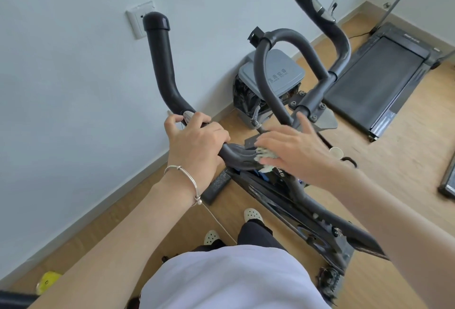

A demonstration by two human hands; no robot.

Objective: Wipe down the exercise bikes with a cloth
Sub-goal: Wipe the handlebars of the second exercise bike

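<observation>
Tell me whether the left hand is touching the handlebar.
Touching. The head view shows the left hand wrapped over the handlebar, fingers curled round the black tube with no gap.

Handlebars (160, 67) finished in black, frame (307, 206) likewise. Cloth (264, 154) is mottled white and pale green. Bin lid (285, 72) is grey, liner (242, 94) black. Treadmill (374, 82) is black. Floor (406, 161) is laid in light wood grain; wall (73, 87) painted pale blue-white. Bracelet (187, 175) silver.
</observation>
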